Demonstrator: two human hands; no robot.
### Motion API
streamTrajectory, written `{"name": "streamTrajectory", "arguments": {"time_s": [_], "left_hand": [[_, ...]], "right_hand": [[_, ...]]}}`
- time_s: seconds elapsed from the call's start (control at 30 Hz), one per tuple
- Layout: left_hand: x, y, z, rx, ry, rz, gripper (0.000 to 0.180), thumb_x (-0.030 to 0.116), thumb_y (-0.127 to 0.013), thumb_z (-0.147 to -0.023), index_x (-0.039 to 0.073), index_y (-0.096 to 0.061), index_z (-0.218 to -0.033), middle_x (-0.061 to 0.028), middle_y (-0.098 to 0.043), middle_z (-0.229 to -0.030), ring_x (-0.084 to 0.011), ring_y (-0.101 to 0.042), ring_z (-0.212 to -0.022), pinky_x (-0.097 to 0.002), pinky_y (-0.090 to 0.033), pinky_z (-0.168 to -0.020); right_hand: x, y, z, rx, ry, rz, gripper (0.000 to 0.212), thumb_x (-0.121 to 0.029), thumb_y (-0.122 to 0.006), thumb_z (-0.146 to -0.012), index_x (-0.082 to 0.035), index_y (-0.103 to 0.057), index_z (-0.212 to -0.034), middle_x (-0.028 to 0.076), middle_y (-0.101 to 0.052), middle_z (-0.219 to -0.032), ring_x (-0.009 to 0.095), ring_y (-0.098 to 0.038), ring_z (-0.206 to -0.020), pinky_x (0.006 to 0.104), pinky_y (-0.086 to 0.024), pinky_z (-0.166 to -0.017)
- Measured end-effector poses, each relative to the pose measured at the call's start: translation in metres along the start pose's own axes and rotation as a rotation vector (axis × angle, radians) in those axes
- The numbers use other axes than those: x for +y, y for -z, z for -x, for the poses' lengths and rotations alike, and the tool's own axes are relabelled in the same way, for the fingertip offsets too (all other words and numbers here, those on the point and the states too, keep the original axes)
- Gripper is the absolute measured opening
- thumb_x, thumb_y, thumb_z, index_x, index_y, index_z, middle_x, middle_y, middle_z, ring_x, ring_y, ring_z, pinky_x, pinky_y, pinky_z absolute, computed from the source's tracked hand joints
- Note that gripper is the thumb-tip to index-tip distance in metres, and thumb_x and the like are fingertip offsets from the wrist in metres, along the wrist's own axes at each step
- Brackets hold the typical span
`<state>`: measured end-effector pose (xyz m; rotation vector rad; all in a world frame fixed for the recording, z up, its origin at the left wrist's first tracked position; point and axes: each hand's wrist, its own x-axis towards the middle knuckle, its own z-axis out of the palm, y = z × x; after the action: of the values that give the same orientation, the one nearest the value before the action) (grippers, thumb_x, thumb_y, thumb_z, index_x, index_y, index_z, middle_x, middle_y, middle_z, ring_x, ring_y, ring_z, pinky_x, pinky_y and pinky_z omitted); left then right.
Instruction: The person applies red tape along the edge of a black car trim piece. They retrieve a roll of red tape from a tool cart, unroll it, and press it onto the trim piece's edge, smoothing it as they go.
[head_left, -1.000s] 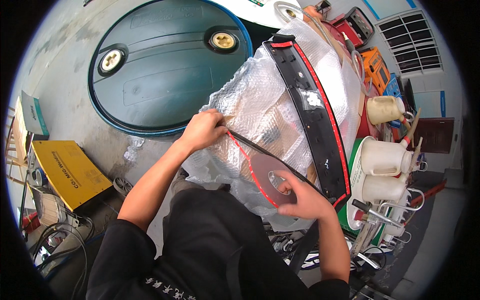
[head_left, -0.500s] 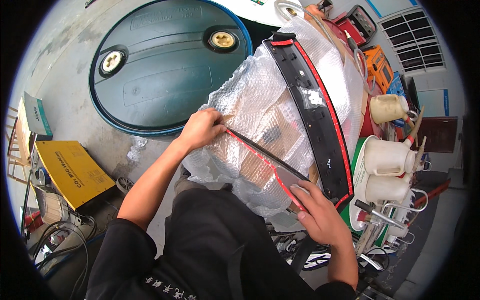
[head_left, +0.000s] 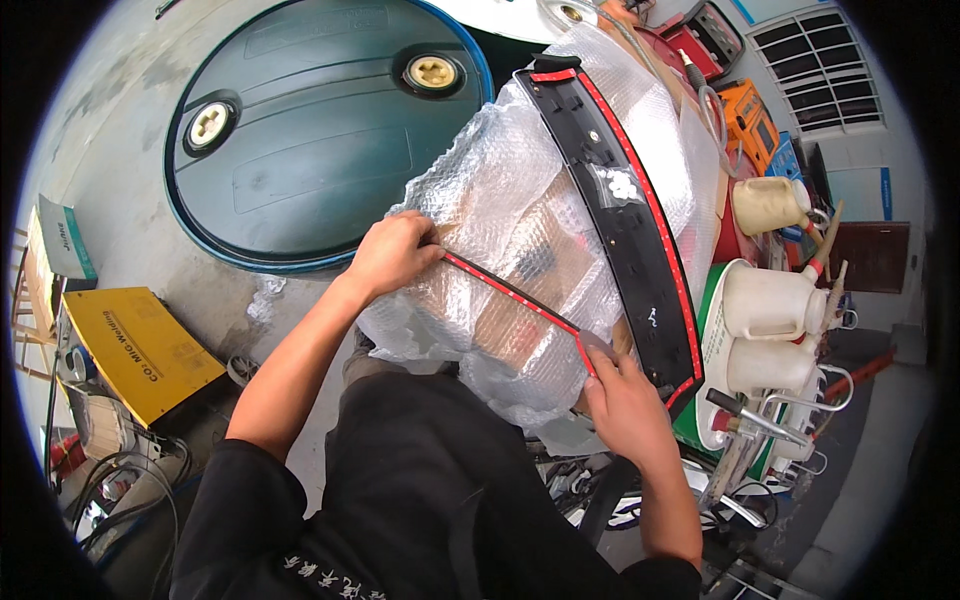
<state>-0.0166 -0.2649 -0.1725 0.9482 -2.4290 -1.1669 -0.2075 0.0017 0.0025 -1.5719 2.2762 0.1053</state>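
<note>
A narrow black trim strip (head_left: 512, 292), backed with red adhesive tape, stretches between my hands above the bubble wrap (head_left: 478, 215). My left hand (head_left: 392, 254) is closed around its far left end. The strip's other end widens into a dark grey piece with a short red edge, where my right hand (head_left: 628, 405) grips it with bent fingers; that end is partly hidden. To the right, a long curved black trim panel (head_left: 607, 215) lies on the wrap, its red tape running along its right edge and both ends. A small clear bag (head_left: 621, 185) of white bits rests on the panel.
A large dark green drum (head_left: 320, 130) stands at the far left of the wrap. White jugs (head_left: 768, 303) and a metal-handled tool (head_left: 755, 420) crowd the right side. A yellow welding machine (head_left: 145, 350) is on the left, with cables (head_left: 125, 475) below it.
The strip has turned so its red-taped face shows more, and less of the grey piece is visible. My right hand has shifted slightly up and turned. The whole view has drifted a little.
</note>
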Motion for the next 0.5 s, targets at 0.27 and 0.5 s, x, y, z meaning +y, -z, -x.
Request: {"name": "streamTrajectory", "arguments": {"time_s": [0.27, 0.5], "left_hand": [[0.006, 0.004, 0.002, -0.024, -0.040, -0.070, 0.017, 0.021, -0.071, -0.079, 0.005, -0.069, -0.084, -0.0130, -0.064, -0.091, -0.0343, -0.065, -0.087, -0.0447, -0.052, -0.078], [0.002, 0.007, 0.000, 0.038, -0.237, -0.222, 0.014, 0.021, -0.071, -0.078, 0.011, -0.074, -0.089, -0.0078, -0.062, -0.093, -0.0299, -0.061, -0.090, -0.0411, -0.051, -0.081]], "right_hand": [[-0.019, 0.007, -0.004, -0.177, -0.170, 0.072, 0.044, -0.023, -0.051, -0.097, -0.002, -0.053, -0.135, 0.030, -0.057, -0.123, 0.048, -0.061, -0.105, 0.0503, -0.048, -0.093], [-0.016, -0.006, -0.010, -0.029, -0.065, 0.117, 0.043, -0.024, -0.056, -0.093, -0.002, -0.058, -0.130, 0.029, -0.060, -0.105, 0.046, -0.063, -0.090, 0.0514, -0.051, -0.082]]}}
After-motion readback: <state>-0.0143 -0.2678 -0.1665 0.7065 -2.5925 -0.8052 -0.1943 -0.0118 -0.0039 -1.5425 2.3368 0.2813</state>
